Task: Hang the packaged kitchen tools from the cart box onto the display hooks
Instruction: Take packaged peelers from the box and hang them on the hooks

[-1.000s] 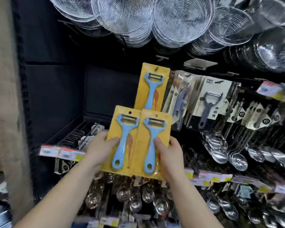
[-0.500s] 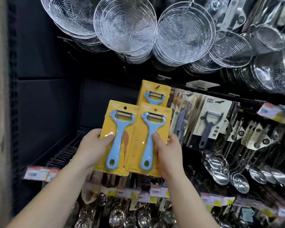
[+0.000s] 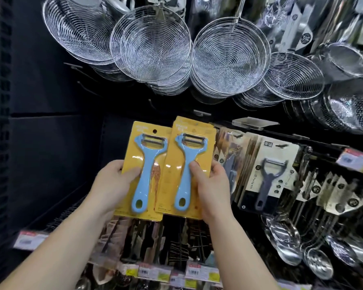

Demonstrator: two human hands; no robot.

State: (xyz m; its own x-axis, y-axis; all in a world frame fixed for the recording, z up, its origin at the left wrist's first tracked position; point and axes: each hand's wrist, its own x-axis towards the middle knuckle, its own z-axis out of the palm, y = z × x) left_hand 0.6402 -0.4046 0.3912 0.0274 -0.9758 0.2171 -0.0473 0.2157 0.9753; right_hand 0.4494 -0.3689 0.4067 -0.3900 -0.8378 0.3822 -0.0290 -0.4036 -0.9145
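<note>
**Two peeler packs held up at the display**

Head view: The left hand (image 3: pixel 111 185) gripped a yellow peeler pack (image 3: pixel 144 174) by its left edge, thumb laid across the card front beside the blue peeler handle. The right hand (image 3: pixel 212 189) gripped a second pack (image 3: pixel 189 170) by its right edge, thumb pressed on the blue handle. Both packs stood upright side by side, the right pack's left edge overlapping the left one. The hang hole at the top of the left pack was visible. Behind the right pack's top edge, more yellow card (image 3: pixel 194 121) showed, close against the dark display wall (image 3: pixel 50 153); whether the held pack was on a hook could not be told.

Just right of the packs hung rows of grey peeler packs (image 3: pixel 275 174). Wire skimmers (image 3: pixel 228 59) hung in stacks above. Steel spoons (image 3: pixel 291 248) hung at lower right, and price tags (image 3: pixel 199 271) ran along the rail below the hands.
</note>
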